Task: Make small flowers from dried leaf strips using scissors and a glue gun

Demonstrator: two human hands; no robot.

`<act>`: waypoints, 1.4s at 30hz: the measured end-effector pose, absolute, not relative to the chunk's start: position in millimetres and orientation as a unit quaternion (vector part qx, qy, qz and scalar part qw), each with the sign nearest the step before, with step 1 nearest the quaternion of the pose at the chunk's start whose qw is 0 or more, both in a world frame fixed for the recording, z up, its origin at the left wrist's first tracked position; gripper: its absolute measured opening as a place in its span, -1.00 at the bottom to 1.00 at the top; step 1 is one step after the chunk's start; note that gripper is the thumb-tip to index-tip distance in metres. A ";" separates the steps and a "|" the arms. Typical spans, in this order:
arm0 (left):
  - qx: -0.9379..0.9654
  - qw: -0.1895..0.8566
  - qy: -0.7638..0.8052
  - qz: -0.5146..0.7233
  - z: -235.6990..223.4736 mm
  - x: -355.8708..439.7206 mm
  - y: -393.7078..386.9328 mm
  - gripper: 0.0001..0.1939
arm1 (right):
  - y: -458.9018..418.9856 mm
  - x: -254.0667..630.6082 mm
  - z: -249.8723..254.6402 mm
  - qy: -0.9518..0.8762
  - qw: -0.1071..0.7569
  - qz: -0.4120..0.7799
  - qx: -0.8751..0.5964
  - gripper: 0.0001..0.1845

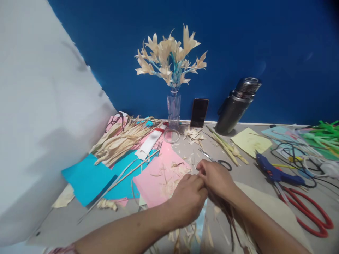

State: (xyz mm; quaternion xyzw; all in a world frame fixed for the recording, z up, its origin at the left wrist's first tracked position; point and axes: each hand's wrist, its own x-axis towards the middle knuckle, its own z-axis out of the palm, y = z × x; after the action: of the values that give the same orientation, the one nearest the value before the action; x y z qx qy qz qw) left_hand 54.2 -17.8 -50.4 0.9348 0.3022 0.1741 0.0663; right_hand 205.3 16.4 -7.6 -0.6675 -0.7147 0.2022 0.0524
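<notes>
Two bare hands meet at the middle of the bench (186, 144), the left hand (189, 199) knuckles up and touching the right hand (218, 178), which comes in from the other side. The left fingers are curled together with their tips hidden; the right thumb and forefinger are drawn together too. Whether either is clamped on something I cannot tell: any piece being worked would sit between the hands, covered by them. Dark strands (231, 220) run down below the right hand, and a pale blue strip (201, 220) shows under the left; the view doesn't settle whether they are held or simply lie there.

The step in hand looks like close fingertip work on something small, perhaps twisting or tying. My judgement is that the next move calls for one hand to hold steady while the other makes small, light adjustments, since the dry husk scraps (194, 134) about look brittle.

Small black-handled scissors (225, 164) lie just beyond the right hand, and a pink sheet (156, 180) strewn with shavings lies beside the left. Farther back, pale husk-like flowers (169, 53) on blue stems stand in a clear bottle (174, 109) against the blue wall (111, 38)
</notes>
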 end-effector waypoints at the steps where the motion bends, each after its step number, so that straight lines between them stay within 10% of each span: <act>1: 0.936 0.066 0.301 0.169 -48.9 53.8 -18.1 -0.87 | 16.4 205.7 -8.2 -0.715 0.052 0.204 -0.666 -0.82; 19: 0.940 0.047 0.301 0.156 -41.4 54.9 -23.8 -0.87 | 17.7 207.3 -15.6 -0.726 0.070 0.210 -0.651 -0.76; 26: 0.922 0.080 0.339 0.166 -40.5 52.2 -21.8 -0.81 | 37.2 248.5 3.0 -0.588 0.311 0.378 -0.644 -0.73; 32: 0.712 0.382 0.464 0.362 1.7 37.5 7.5 -0.82 | 50.2 286.2 12.9 -0.452 0.479 0.453 -0.601 -0.66; 37: 0.537 0.475 0.471 0.514 54.2 -12.0 39.9 -0.85 | 56.3 308.0 11.6 -0.453 0.495 0.284 -0.685 -0.65; 42: 0.711 0.345 0.521 0.323 58.3 -41.1 40.7 -0.87 | 60.5 323.1 3.1 -0.502 0.370 0.114 -0.774 -0.68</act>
State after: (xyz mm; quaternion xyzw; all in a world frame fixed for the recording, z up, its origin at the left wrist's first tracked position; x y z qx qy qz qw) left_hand -41.1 40.7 58.3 0.7110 0.5206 0.3234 0.3448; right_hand 323.1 60.5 3.1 -0.7737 -0.5015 0.1142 0.3698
